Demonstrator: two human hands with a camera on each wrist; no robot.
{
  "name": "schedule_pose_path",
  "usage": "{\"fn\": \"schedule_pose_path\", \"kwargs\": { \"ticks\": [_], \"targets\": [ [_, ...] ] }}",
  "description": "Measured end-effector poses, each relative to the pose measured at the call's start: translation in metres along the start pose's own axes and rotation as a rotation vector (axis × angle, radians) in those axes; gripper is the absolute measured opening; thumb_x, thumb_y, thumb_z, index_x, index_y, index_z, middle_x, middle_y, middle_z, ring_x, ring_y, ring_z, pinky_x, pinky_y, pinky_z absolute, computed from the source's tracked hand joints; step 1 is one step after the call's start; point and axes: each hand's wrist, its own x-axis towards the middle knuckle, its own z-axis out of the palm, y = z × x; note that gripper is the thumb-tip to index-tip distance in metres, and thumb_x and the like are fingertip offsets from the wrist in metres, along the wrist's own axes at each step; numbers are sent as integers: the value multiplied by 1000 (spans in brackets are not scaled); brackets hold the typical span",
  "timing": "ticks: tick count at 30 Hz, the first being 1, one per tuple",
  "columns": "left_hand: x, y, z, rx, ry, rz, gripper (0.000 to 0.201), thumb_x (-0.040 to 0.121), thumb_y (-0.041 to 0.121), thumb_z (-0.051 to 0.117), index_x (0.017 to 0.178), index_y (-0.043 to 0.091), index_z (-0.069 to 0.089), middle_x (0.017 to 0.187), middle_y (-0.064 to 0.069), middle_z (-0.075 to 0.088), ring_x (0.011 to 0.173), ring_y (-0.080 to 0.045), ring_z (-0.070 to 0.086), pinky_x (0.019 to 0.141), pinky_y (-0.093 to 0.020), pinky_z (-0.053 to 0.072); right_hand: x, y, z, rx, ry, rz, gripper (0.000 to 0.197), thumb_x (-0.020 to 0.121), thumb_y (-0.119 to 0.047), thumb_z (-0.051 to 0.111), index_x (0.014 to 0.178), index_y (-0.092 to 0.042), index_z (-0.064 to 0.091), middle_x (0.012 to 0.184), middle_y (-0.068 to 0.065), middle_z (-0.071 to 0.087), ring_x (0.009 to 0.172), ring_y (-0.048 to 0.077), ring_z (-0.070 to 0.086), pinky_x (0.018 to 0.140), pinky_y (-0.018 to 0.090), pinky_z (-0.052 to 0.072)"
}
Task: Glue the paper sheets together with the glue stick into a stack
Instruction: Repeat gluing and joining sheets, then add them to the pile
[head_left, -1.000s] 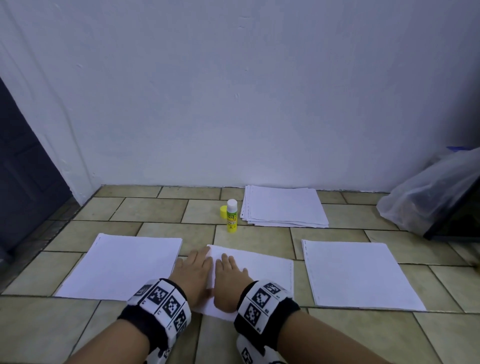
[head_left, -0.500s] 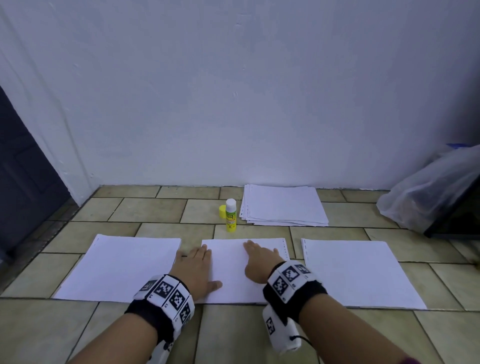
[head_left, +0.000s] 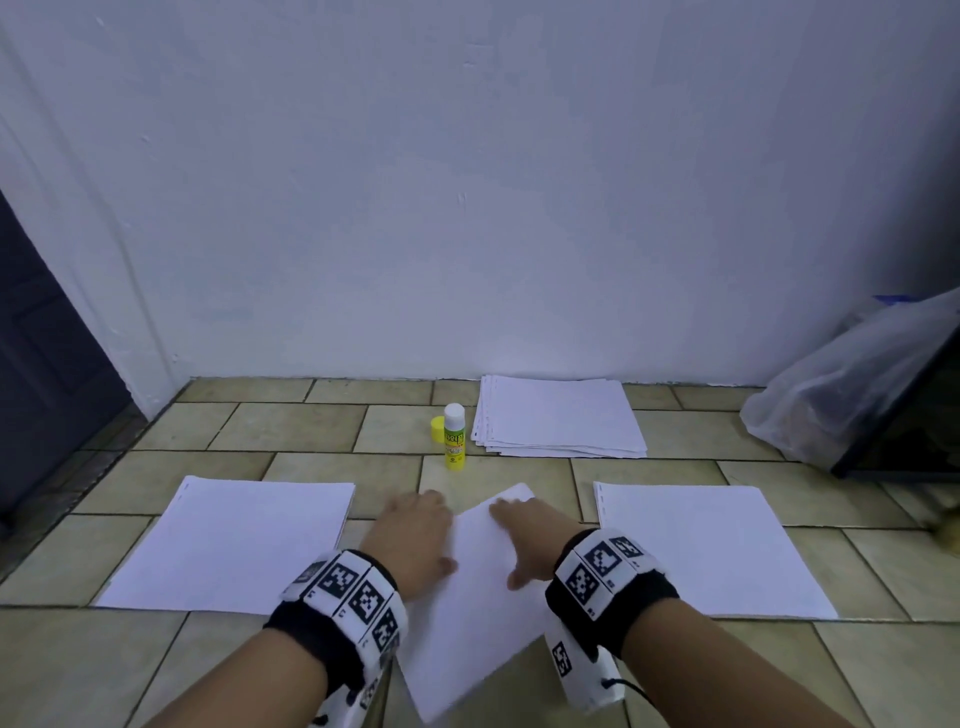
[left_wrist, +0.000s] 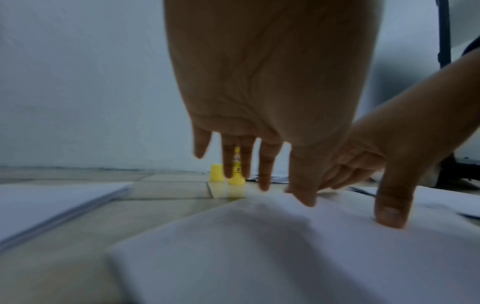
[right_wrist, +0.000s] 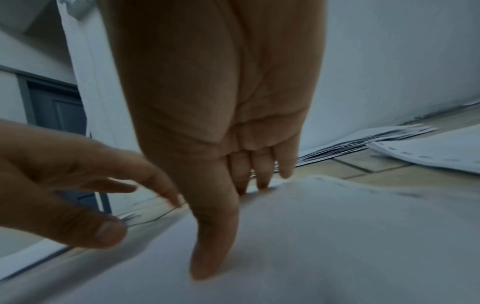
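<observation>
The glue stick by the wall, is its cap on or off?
Off. The glue stick stands upright on the floor tiles with its white top bare, and the yellow cap sits apart beside it.

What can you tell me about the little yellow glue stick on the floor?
The glue stick is a small yellow tube with a white top and a printed label too small to read. It stands upright on the tan tile floor, near the wall. Its yellow cap is off and sits just beside it. A pile of white paper lies close on its other side. Neither hand touches it.
</observation>
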Motion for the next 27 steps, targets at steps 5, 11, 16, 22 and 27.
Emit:
{"fn": "schedule_pose_path", "kwargs": {
  "ticks": [5,11,16,22,27],
  "targets": [
    [-6,12,11,-129,-33,66,54,95,33,54,141,12,34,144,-4,35,131,-19,35,104,-34,38,-4,-13,8,-44,94,-8,50,91,-6,50,140,-10,39,140,11,40,132,27,37,101,36,39],
    [-1,4,10,-117,-28,-52,62,93,37,57,140,7,31,148,-10,27,137,-22,29,104,-32,36,5,-31,21,64,-2,39,77,95,-47,47,152,-13,9,161,4,2,148,20,4,116,50,18],
    [4,-13,15,-83,-221,6,87,96,46,46,152,10,-10,161,-3,-14,148,-14,-5,121,-40,10,12,-33,12,41,-54,-101,78,96,-30,52,153,-18,0,161,-2,-3,148,14,4,118,49,4],
    [4,-15,11,-28,-248,16,86,97,51,42,152,9,-10,160,-3,-14,149,-14,-4,120,-41,11,-3,11,5,101,-26,72,72,96,-47,45,154,-25,6,161,-8,6,144,18,22,120,44,4],
    [-1,-11,10,-65,-162,-13,90,92,54,52,153,9,4,161,-3,1,145,-19,17,114,-36,26,-11,16,11,91,-8,86,99,82,-64,57,153,-20,4,161,-4,4,147,16,10,118,47,0]
  ]
}}
